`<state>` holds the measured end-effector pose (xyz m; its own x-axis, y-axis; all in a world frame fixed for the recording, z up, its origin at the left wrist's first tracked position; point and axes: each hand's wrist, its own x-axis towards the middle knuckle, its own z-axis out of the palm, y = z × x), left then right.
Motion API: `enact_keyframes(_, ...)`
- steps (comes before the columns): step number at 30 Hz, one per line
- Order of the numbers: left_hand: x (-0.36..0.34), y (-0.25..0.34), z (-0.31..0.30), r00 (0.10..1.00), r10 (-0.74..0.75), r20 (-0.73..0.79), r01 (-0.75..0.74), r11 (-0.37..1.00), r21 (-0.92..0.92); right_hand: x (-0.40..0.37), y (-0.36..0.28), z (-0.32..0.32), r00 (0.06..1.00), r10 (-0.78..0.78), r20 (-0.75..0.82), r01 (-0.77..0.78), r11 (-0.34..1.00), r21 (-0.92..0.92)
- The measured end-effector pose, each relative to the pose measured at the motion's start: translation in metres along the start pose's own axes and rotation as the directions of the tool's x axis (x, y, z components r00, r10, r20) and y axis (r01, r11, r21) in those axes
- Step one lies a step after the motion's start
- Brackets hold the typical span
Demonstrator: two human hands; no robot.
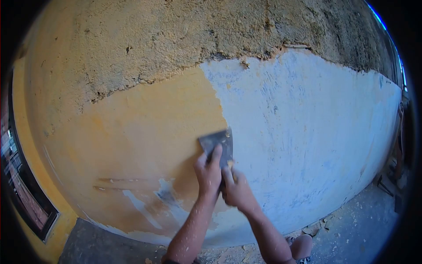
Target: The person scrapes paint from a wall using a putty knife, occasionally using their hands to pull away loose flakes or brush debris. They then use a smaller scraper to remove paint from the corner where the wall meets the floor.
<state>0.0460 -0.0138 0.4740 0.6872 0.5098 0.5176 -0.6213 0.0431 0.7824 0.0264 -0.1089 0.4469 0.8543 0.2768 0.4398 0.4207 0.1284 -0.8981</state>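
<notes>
A wide, flat-bladed scraper [226, 147] lies with its blade against the wall, right at the jagged border between yellow paint [167, 114] and the pale bluish-white scraped surface [299, 127]. My left hand [209, 174] is wrapped round it, the thumb stretched up along the blade. Lower and to the right, my right hand [236, 189] is closed on the handle, which the fingers mostly hide. Small paint flakes cling to the blade and speckle both forearms.
Rough, stained plaster [176, 35] covers the upper wall. A dark-framed window [30, 193] stands at the left. Paint chips litter the grey floor [347, 224], and part of my leg [302, 246] shows at the bottom. Dim objects [387, 185] stand at the far right.
</notes>
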Motion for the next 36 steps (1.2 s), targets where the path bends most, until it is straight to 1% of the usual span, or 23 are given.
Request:
enact_keyframes(2,0.027,0.031,0.016,0.997,0.043,0.059,-0.041,0.999,-0.024,0.021,-0.051,-0.008,0.989,0.12,0.086,-0.126,0.989,0.074)
enact_keyframes(3,0.045,0.04,0.023,0.993,0.103,0.049,-0.102,0.994,-0.031,0.036,-0.065,-0.009,0.986,0.121,0.114,-0.133,0.985,0.107)
enact_keyframes(4,0.051,0.062,0.031,0.992,0.106,0.071,-0.101,0.993,-0.067,0.047,-0.075,-0.01,0.982,0.122,0.142,-0.142,0.98,0.14)
enact_keyframes(5,0.054,0.077,0.039,0.993,0.089,0.077,-0.077,0.986,-0.147,0.047,-0.085,-0.009,0.981,0.128,0.143,-0.147,0.98,0.132)
enact_keyframes(7,0.043,0.092,0.042,0.997,0.043,0.064,-0.031,0.984,-0.174,0.039,-0.1,-0.007,0.994,0.025,0.105,-0.038,0.992,0.122)
enact_keyframes(8,0.034,0.088,0.037,0.998,0.036,0.06,-0.025,0.984,-0.175,0.03,-0.089,-0.004,0.998,0.013,0.059,-0.017,0.997,0.069)
enact_keyframes(10,-0.004,0.067,0.016,0.995,0.058,0.083,-0.05,0.994,-0.1,-0.007,-0.053,-0.003,0.995,-0.102,0.024,0.101,0.994,0.027)
enact_keyframes(11,-0.024,0.05,0.01,0.997,0.079,0.008,-0.078,0.992,-0.102,-0.023,-0.032,-0.002,0.996,-0.089,0.026,0.088,0.996,0.029)
enact_keyframes(12,-0.041,0.031,0.002,0.999,0.017,-0.045,-0.021,0.995,-0.099,-0.04,-0.011,-0.002,0.997,-0.076,0.028,0.075,0.997,0.03)
enact_keyframes(13,-0.05,0.013,-0.009,0.999,0.009,-0.047,-0.013,0.996,-0.092,-0.051,0.002,-0.002,0.999,0.006,0.047,-0.007,1.0,0.029)
enact_keyframes(14,-0.056,-0.007,-0.019,0.996,-0.043,-0.082,0.039,0.998,-0.041,-0.053,0.009,-0.002,0.999,0.017,0.047,-0.019,0.999,0.034)
enact_keyframes(15,-0.06,-0.016,-0.024,0.988,-0.093,-0.119,0.095,0.995,0.009,-0.055,0.016,-0.002,0.988,0.123,0.095,-0.13,0.988,0.078)
enact_keyframes(16,-0.059,-0.023,-0.027,0.987,-0.103,-0.12,0.105,0.994,0.013,-0.056,0.02,-0.002,0.964,0.222,0.146,-0.239,0.964,0.115)
enact_keyframes(19,-0.047,-0.018,-0.024,0.989,-0.106,-0.104,0.108,0.994,0.013,-0.046,0.012,0.002,0.946,0.283,0.16,-0.306,0.941,0.143)
enact_keyframes(21,-0.04,-0.003,-0.018,0.987,-0.156,-0.039,0.154,0.987,-0.049,-0.036,0.003,0.003,0.945,0.281,0.168,-0.308,0.937,0.166)
enact_keyframes(23,-0.026,0.001,-0.014,0.992,-0.123,-0.032,0.122,0.992,-0.033,-0.024,-0.007,0.004,0.945,0.277,0.175,-0.309,0.932,0.19)
enact_keyframes(25,-0.007,0.012,-0.005,0.996,-0.089,-0.02,0.089,0.996,-0.022,-0.009,-0.022,0.003,0.955,0.246,0.166,-0.276,0.942,0.193)
enact_keyframes(27,0.018,0.032,0.008,0.999,0.052,0.009,-0.052,0.997,-0.058,0.01,-0.052,0.001,0.975,0.178,0.136,-0.197,0.97,0.143)
enact_keyframes(29,0.062,0.047,0.018,0.975,0.223,0.012,-0.223,0.975,0.003,0.04,-0.075,0.001,0.987,0.062,0.148,-0.083,0.986,0.143)
enact_keyframes(31,0.073,0.089,0.035,0.982,0.191,0.008,-0.19,0.98,-0.054,0.056,-0.113,0.001,0.987,0.074,0.143,-0.093,0.987,0.13)
enact_keyframes(33,0.077,0.097,0.037,0.981,0.194,0.005,-0.192,0.976,-0.106,0.055,-0.122,0.004,0.989,0.054,0.14,-0.074,0.987,0.141)
enact_keyframes(35,0.061,0.091,0.031,0.981,0.196,0.001,-0.194,0.97,-0.147,0.043,-0.109,0.004,0.99,0.036,0.138,-0.058,0.985,0.161)
enact_keyframes(36,0.038,0.085,0.023,0.983,0.184,0.014,-0.181,0.974,-0.133,0.027,-0.089,0.003,0.995,-0.055,0.087,0.049,0.997,0.065)
